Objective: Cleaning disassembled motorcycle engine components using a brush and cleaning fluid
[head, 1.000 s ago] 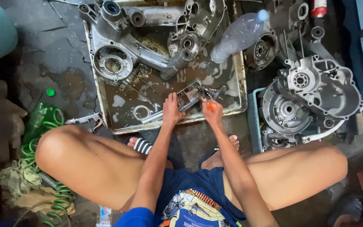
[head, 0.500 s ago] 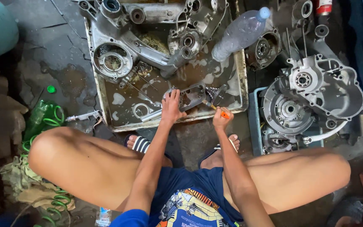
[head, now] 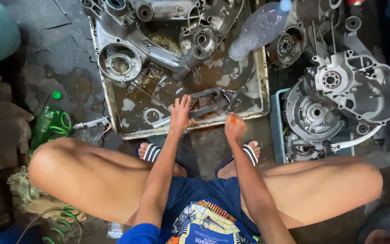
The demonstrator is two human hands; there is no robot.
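Over the near edge of the oily metal tray (head: 113, 108), the left hand (head: 180, 114) lies spread flat on a grey metal part (head: 204, 103).
Right hand (head: 234, 128) hovers nearer, fingers closed on a small orange tool (head: 233, 119); pinning the part firmly beside the gear (head: 234, 97) should stop it sliding.

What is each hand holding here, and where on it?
Left hand presses on a metal bracket's near end in the tray. Right hand pinches a small orange object; grip unclear.

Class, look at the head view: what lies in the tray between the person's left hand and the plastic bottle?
A dark metal bracket under the left hand, then a toothed gear shaft, then wet tray floor up to the plastic bottle.
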